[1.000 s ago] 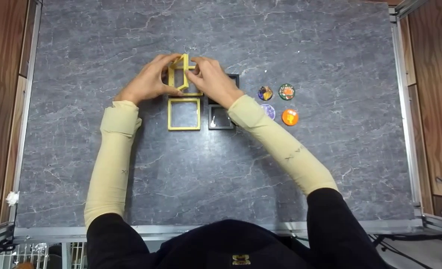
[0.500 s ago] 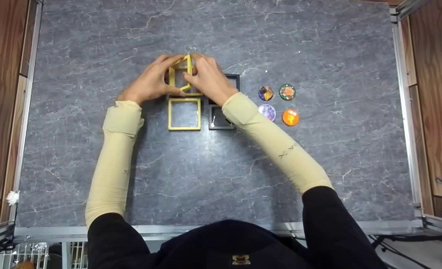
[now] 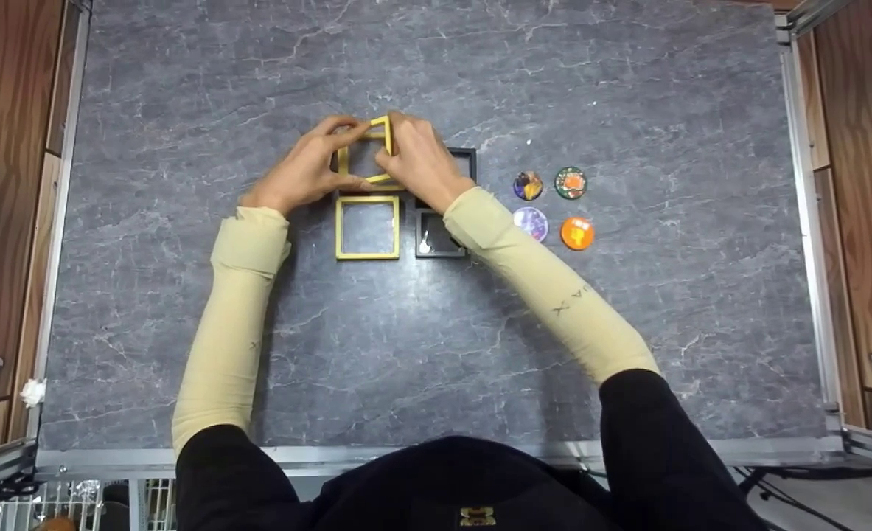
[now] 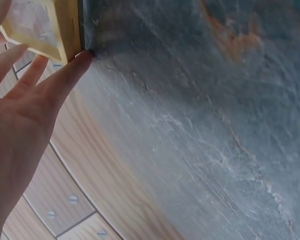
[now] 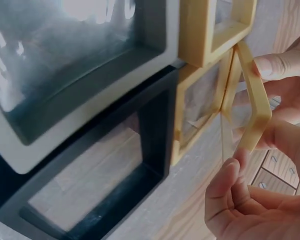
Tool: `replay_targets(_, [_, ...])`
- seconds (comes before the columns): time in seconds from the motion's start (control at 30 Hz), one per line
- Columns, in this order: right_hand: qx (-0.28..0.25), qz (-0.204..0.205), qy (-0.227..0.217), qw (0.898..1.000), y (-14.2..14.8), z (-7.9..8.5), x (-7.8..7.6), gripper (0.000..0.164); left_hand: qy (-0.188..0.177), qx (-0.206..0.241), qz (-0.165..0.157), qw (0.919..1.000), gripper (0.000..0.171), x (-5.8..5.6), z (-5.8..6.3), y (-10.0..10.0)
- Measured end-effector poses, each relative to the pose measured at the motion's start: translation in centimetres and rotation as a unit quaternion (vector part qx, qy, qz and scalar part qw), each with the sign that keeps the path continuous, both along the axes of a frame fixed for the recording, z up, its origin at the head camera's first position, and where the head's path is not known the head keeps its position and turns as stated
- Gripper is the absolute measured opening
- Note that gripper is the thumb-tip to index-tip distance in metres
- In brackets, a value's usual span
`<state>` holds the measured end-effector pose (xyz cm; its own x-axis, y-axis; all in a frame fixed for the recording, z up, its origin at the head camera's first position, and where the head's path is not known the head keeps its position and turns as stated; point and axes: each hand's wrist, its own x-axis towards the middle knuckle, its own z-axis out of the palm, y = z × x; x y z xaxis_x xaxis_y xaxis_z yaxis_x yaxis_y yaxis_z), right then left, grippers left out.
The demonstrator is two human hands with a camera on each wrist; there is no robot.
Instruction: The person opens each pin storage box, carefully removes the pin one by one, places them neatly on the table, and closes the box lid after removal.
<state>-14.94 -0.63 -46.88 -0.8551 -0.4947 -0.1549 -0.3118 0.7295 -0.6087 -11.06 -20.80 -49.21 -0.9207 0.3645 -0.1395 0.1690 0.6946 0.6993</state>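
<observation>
A square yellow hinged frame (image 3: 388, 140) with a clear pane lies partly opened, its upper half tilted up in the head view. My left hand (image 3: 299, 166) holds that half by its far and near edges, fingers at the back, thumb in front. At its right edge, my right hand (image 3: 421, 158) pinches the rim. The right wrist view shows the tilted half (image 5: 260, 95) joined to the lower half (image 5: 177, 135). In the left wrist view, my left fingers touch the yellow rim (image 4: 67, 30). Part of the frame is hidden by my hands.
Nearer me lies another yellow frame (image 3: 368, 257). Two black frames stand to the right, a far one (image 3: 472, 162) partly under my right arm and a near one (image 3: 439, 256). Several round badges, including an orange one (image 3: 577, 233) and a green-rimmed one (image 3: 570, 183), lie farther right.
The raised half of the yellow frame has swung to the right, with both hands moving right along with it. The other frames and the badges stay in place.
</observation>
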Motion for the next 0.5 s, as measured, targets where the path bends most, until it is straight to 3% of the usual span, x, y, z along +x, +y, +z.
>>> replay_targets(0.13, [0.004, 0.002, 0.001, 1.0, 0.3, -0.5, -0.1, 0.036, 0.007, -0.006, 0.01, 0.9999, 0.087, 0.2, -0.3, 0.3])
replay_targets(0.33, [0.056, -0.001, 0.05, 0.997, 0.8, -1.1, 0.0, 0.057, 0.012, -0.016, 0.014, 0.9997, 0.09, 0.3, -0.6, 0.5])
replay_targets(0.5, [0.068, -0.002, 0.077, 0.995, 1.1, -1.6, 0.2, 0.052, 0.007, -0.022, 0.018, 0.9996, 0.09, 0.4, -0.8, 0.6])
